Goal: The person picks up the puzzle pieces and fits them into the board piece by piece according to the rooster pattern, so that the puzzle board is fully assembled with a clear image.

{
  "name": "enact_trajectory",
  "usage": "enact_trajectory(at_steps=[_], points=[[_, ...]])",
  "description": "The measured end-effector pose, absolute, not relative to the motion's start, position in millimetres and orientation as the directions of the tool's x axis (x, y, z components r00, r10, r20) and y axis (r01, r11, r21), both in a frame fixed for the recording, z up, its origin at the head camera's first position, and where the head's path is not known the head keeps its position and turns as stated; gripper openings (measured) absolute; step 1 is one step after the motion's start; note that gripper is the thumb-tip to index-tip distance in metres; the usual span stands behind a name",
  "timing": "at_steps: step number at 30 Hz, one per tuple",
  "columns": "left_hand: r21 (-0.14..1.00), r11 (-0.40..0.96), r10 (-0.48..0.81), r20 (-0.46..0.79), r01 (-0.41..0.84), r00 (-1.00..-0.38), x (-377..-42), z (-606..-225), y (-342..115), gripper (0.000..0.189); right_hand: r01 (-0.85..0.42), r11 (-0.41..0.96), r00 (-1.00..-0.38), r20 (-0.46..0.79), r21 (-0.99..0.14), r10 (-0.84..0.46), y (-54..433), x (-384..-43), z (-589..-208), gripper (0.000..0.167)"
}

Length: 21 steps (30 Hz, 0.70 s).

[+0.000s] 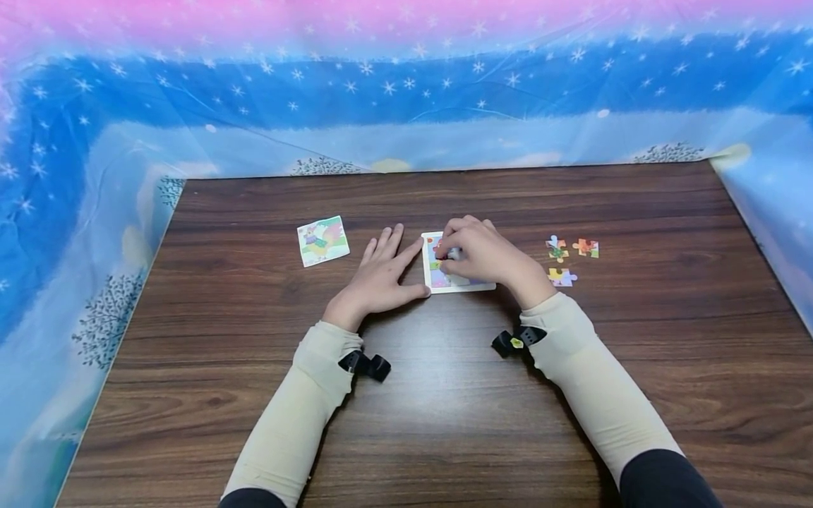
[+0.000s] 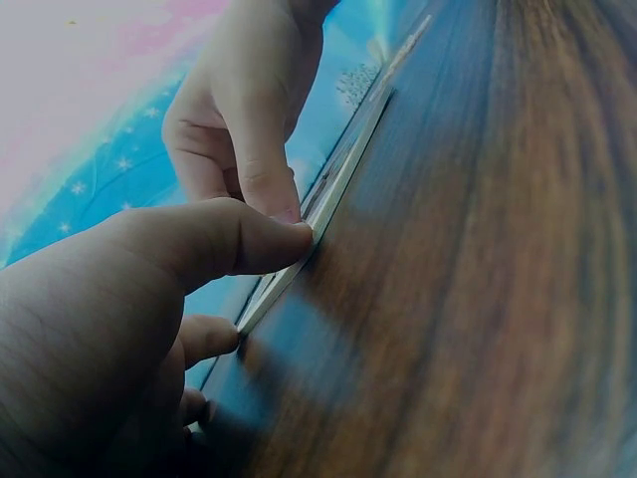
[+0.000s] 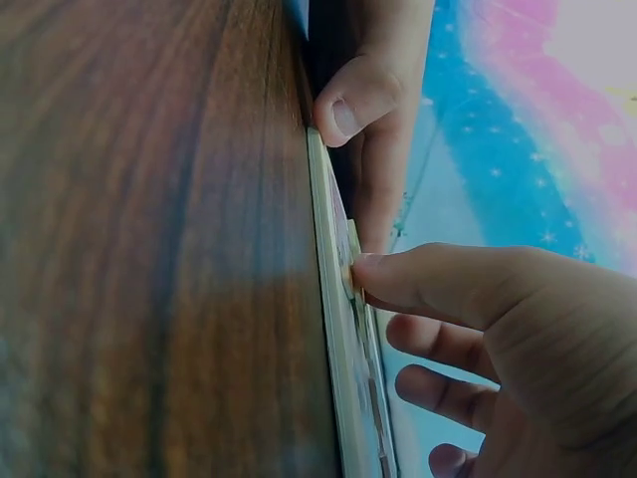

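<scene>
A white-rimmed jigsaw puzzle tray (image 1: 462,288) lies on the table with a colourful picture inside it. My left hand (image 1: 384,279) is spread flat beside it, thumb and index fingertip touching its left corners. Over the tray, my right hand (image 1: 485,250) pinches a puzzle piece (image 3: 353,239) between thumb and fingers. In the right wrist view this piece stands slightly proud of the tray's surface, near its left end. The right hand covers much of the tray's picture in the head view.
Three loose puzzle pieces lie right of the tray: one greenish (image 1: 557,248), one orange (image 1: 586,248) and one yellow and lilac (image 1: 562,277). A square picture card (image 1: 324,241) lies to the left. A snowflake-patterned cloth (image 1: 406,85) hangs behind the wooden table (image 1: 432,423).
</scene>
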<state>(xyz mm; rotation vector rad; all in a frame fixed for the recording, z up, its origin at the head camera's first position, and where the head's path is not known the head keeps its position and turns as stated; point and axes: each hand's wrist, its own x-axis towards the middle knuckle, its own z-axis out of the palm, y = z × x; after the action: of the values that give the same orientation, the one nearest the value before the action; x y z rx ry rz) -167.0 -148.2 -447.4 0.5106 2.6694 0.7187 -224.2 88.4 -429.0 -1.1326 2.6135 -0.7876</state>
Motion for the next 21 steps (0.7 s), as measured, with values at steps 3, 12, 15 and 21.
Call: enact_trajectory(at_steps=[3,12,15,21], points=[[0.532,0.807,0.421,-0.216,0.255,-0.881,-167,-448,-148,0.088,-0.627,0.567,-0.686,0.033,-0.534,-0.727,88,-224,-430,0.014],[0.536,0.806,0.417,-0.213,0.251,-0.884,-167,-447,-148,0.089,-0.622,0.590,-0.689,0.004,-0.514,-0.724,87,-224,-430,0.020],[0.535,0.810,0.395,-0.197,0.239,-0.898,-167,-449,-145,0.089,-0.619,0.586,-0.689,0.003,-0.523,-0.725,87,-224,-430,0.021],[0.513,0.832,0.325,-0.141,0.212,-0.935,-165,-454,-135,0.084,-0.616,0.579,-0.686,0.003,-0.534,-0.727,87,-224,-430,0.019]])
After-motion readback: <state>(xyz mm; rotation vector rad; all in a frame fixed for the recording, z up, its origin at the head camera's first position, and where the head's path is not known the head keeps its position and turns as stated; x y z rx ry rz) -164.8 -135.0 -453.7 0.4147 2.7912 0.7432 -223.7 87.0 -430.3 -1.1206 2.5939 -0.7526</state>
